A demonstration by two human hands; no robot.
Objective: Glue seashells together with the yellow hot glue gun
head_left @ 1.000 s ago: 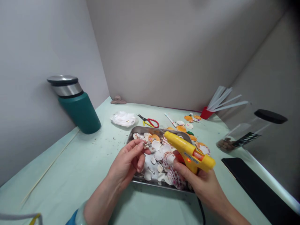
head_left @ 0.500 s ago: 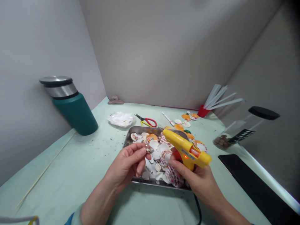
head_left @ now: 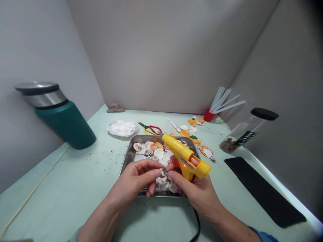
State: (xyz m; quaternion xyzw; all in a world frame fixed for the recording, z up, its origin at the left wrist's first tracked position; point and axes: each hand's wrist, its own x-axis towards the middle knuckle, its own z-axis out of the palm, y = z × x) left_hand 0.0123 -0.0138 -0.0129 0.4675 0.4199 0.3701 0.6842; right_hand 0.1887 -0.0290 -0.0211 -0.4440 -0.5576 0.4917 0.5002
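My left hand (head_left: 142, 176) pinches a small shell piece (head_left: 163, 172) over the metal tray (head_left: 125, 161). My right hand (head_left: 196, 188) is closed around a yellow hot glue gun (head_left: 186, 154), its nozzle pointing away to the upper left and a red light lit on its side. The thumb and forefinger of that hand also reach to the shell piece, touching or nearly touching it. Below both hands, loose shells (head_left: 158, 153) fill the tray, white, orange and speckled. Fingers partly hide the small piece, so its exact form is unclear.
Behind the tray lie red-and-yellow-handled pliers (head_left: 152, 128), a white crumpled bundle (head_left: 122, 128) and a marker (head_left: 173, 125). Orange shells (head_left: 185, 133) lie to the right. A green bottle (head_left: 65, 121), a red cup of glue sticks (head_left: 209, 116), a clear jar (head_left: 242, 134) and a black slab (head_left: 262, 188) stand around.
My right hand has come in to meet the left, its fingertips now at the small shell piece. The glue gun moved with it. The whole view has shifted slightly.
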